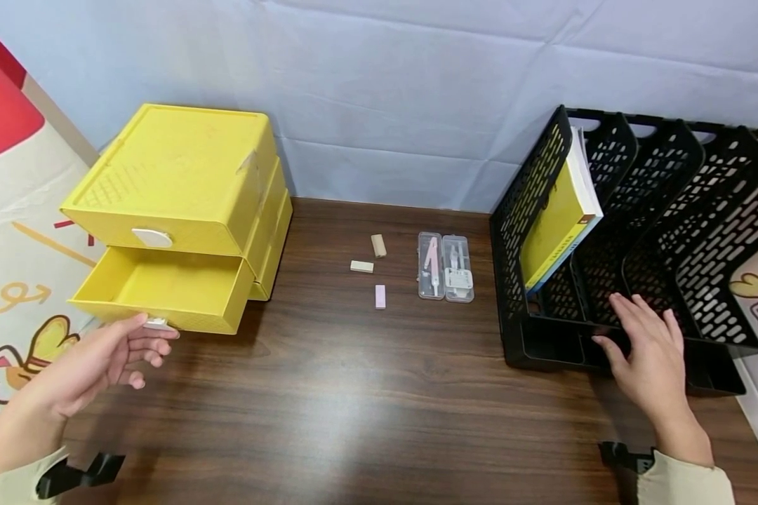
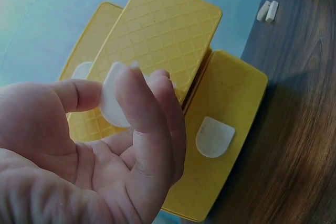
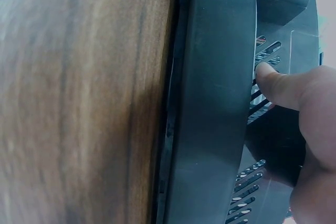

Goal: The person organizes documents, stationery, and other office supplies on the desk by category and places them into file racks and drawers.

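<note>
At the left, my left hand [image 1: 115,359] pinches the white pull tab [image 2: 111,98] of a yellow drawer [image 1: 196,321] between thumb and fingers. That drawer sticks out of the yellow drawer unit [image 1: 183,154], and its visible inside is bare. Another white tab [image 2: 214,137] shows on the drawer front below it in the left wrist view. On the right, my right hand [image 1: 653,354] is over the front of a black file organizer [image 1: 543,344], fingers spread and relaxed, holding nothing. A yellow book [image 1: 559,217] leans in the organizer's leftmost slot.
Between the two units, three small eraser-like blocks lie on the wooden table [image 1: 354,393]: a tan one [image 1: 378,245], a cream one [image 1: 362,266] and a pink one [image 1: 380,297]. Beside them is an opened clear case [image 1: 457,270] with a pink compass [image 1: 432,261]. A pale cloth hangs behind.
</note>
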Action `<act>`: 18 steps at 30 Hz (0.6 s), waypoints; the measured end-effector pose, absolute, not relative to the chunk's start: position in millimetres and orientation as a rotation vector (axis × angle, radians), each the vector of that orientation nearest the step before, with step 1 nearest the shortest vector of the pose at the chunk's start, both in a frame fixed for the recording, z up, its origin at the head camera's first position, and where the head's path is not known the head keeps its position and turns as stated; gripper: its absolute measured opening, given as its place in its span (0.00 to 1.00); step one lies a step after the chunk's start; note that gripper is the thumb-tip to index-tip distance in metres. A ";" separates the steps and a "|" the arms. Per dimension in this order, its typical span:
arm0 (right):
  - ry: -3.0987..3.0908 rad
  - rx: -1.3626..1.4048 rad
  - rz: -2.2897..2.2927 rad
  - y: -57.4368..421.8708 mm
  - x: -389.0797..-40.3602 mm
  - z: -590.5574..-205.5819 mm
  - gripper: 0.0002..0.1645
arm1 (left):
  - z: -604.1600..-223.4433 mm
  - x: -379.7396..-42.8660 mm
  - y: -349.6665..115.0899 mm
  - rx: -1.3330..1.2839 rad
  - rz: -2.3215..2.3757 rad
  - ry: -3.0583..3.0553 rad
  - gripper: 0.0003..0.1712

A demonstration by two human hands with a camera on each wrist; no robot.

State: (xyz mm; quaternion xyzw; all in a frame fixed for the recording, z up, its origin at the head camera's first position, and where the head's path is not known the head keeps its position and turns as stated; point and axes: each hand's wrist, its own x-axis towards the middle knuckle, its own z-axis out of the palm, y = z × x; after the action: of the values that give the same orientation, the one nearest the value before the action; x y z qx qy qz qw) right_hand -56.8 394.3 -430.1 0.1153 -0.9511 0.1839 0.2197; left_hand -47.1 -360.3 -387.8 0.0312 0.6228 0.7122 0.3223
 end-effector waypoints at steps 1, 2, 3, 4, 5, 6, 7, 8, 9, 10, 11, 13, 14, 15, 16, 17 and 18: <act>-2.630 0.319 0.510 394.4 -56.6 -430.1 0.36 | -387.8 -45.4 -360.4 0.079 1.865 1.642 0.31; -2.628 0.319 0.511 394.6 -56.5 -430.1 0.35 | -387.6 -43.6 -360.4 0.075 1.858 1.650 0.31; -2.627 0.320 0.512 394.7 -56.5 -430.1 0.34 | -387.3 -41.6 -360.4 0.070 1.851 1.660 0.31; -2.625 0.321 0.514 394.9 -56.5 -430.1 0.34 | -387.0 -39.8 -360.3 0.067 1.847 1.667 0.31; -2.624 0.322 0.514 395.1 -56.5 -430.1 0.34 | -386.6 -38.1 -360.5 0.061 1.840 1.675 0.31; -2.624 0.323 0.515 395.2 -56.5 -430.1 0.35 | -386.4 -36.5 -360.8 0.060 1.838 1.679 0.31; -2.625 0.323 0.516 395.3 -56.6 -430.1 0.36 | -386.2 -34.7 -361.1 0.058 1.836 1.684 0.32; -2.624 0.324 0.516 395.4 -56.9 -430.2 0.36 | -386.0 -33.1 -361.2 0.057 1.834 1.685 0.32; -2.626 0.324 0.516 395.3 -56.7 -430.3 0.36 | -385.9 -31.5 -361.2 0.057 1.834 1.686 0.32; -2.626 0.323 0.516 395.2 -56.7 -430.3 0.35 | -386.0 -30.0 -361.1 0.057 1.838 1.680 0.32; -2.628 0.322 0.515 395.0 -56.6 -430.4 0.35 | -386.3 -28.6 -360.9 0.059 1.842 1.673 0.32; -2.630 0.321 0.515 394.6 -56.7 -430.3 0.34 | -387.2 -25.9 -360.8 0.066 1.855 1.657 0.33; -2.631 0.320 0.515 394.4 -56.7 -430.3 0.35 | -388.0 -24.7 -360.9 0.071 1.861 1.649 0.33; -2.632 0.320 0.514 394.2 -56.6 -430.2 0.35 | -388.9 -23.6 -361.1 0.076 1.867 1.642 0.33; -2.632 0.320 0.514 394.0 -56.7 -430.1 0.36 | -389.8 -22.6 -361.5 0.082 1.873 1.635 0.34; -2.633 0.319 0.514 393.9 -56.7 -430.0 0.36 | -390.9 -21.8 -362.1 0.086 1.878 1.629 0.34; -2.633 0.320 0.514 393.8 -56.8 -429.9 0.37 | -391.9 -21.1 -362.9 0.092 1.882 1.625 0.34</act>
State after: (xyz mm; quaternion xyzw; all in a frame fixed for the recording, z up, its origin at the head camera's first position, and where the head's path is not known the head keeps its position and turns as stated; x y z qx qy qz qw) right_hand -56.8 393.8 -429.9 0.1154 -0.9511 0.1858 0.2183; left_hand -21.1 -362.9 -391.9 0.0349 0.6184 0.7165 0.3209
